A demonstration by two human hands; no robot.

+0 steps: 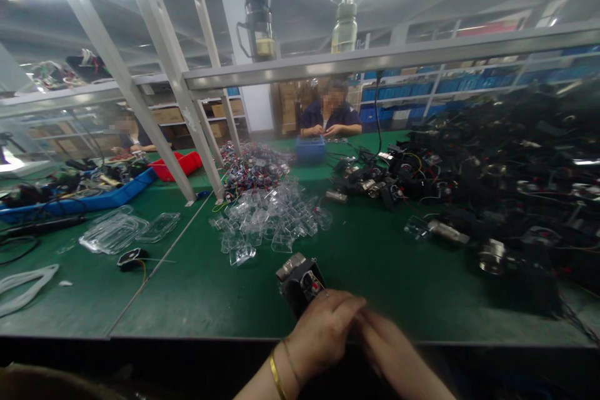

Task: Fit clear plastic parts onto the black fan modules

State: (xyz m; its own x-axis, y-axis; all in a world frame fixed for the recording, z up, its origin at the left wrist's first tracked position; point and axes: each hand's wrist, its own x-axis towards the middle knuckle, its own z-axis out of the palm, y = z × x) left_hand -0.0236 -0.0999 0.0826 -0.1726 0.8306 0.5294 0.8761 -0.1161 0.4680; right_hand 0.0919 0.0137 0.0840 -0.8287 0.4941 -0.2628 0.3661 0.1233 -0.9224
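Left hand [323, 328] is gripping a black part [300, 281] at the bench [375, 275] near edge, fingers closing round its base. Right hand [394, 350] is touching the left's fingertips; grip unclear. Beyond, clear covers [269, 219] are lying heaped mid-bench, black parts [492, 181] piling right. Far side, a person [330, 114] is working behind a blue bin [310, 150].

Plastic covers [269, 219] behind motor part [300, 280]; motor heap [492, 181] right.

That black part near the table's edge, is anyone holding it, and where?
Yes: the left hand grips the black part at its near end; the right hand touches there too.
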